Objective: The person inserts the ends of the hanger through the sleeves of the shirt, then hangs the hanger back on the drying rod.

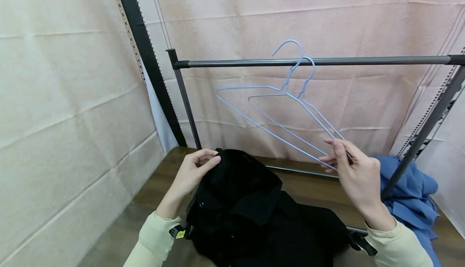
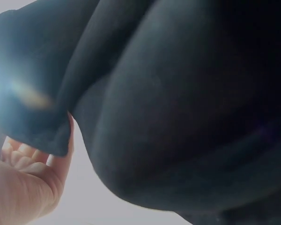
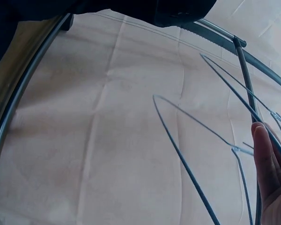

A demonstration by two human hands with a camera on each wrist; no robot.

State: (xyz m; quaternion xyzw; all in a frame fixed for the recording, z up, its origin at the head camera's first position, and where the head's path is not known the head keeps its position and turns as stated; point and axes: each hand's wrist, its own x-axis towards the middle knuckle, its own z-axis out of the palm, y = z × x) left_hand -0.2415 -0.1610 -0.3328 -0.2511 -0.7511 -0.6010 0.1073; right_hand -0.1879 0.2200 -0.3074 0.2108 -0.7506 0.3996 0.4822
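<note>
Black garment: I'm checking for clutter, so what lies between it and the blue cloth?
Head view: the right hand and a rack post, with wooden surface beneath.

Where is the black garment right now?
In the head view, the black garment is at bottom centre, below the rack's top rail, its upper-left edge held by the left hand.

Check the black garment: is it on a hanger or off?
Off: in the head view both blue hangers are bare wire, and the black garment is below them, its edge pinched by the left hand.
</note>
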